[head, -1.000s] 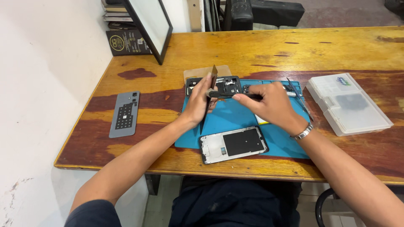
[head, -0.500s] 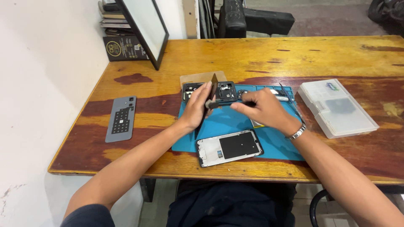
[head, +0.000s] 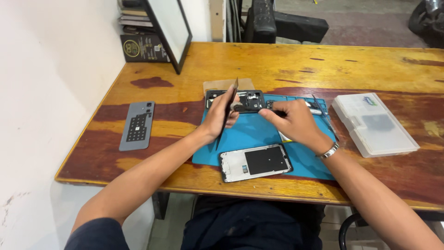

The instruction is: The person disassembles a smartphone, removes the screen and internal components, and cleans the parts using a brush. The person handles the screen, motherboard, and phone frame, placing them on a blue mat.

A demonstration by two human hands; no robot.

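An opened black phone body (head: 247,98) lies at the far edge of a blue work mat (head: 259,134). My left hand (head: 221,115) rests on its left end and grips long dark tweezers (head: 230,105), which stand tilted with the tip toward me. My right hand (head: 292,121) is just right of the phone body, fingers pinched on a small dark tool (head: 277,112) that points at the phone. A detached phone frame (head: 255,163) with a white border lies on the near part of the mat.
A grey phone back cover (head: 137,125) lies to the left on the wooden table (head: 286,65). A clear plastic box (head: 374,122) sits at the right. A thin tool (head: 325,115) lies on the mat's right edge. A framed panel (head: 170,28) leans at the back left.
The view has shifted slightly as my head moved. Both hands stay over the phone body, with the tweezers still upright in my left hand.
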